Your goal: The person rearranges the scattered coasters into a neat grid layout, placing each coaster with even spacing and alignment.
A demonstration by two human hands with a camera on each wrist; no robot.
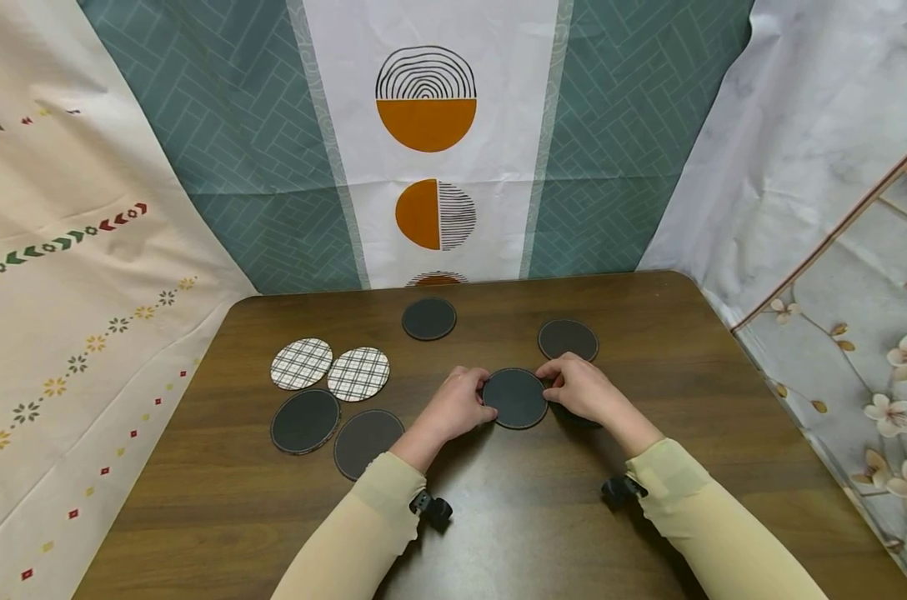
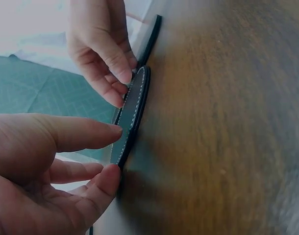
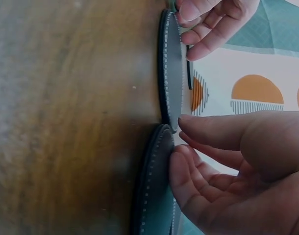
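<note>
Between the two hands lies a round dark coaster with pale stitching along its rim, low over or on the table. My left hand grips its left edge with bent fingertips and thumb. At its right edge are the fingertips of my right hand, which pinch the rim. In the left wrist view the coaster has a thick edge; I cannot tell whether it is more than one layer. Another dark coaster lies under the right hand, mostly hidden from the head view.
Further dark coasters lie behind the hands, one at the back and another at right. On the left are two white checked coasters and two dark ones. The brown wooden table meets hanging cloths.
</note>
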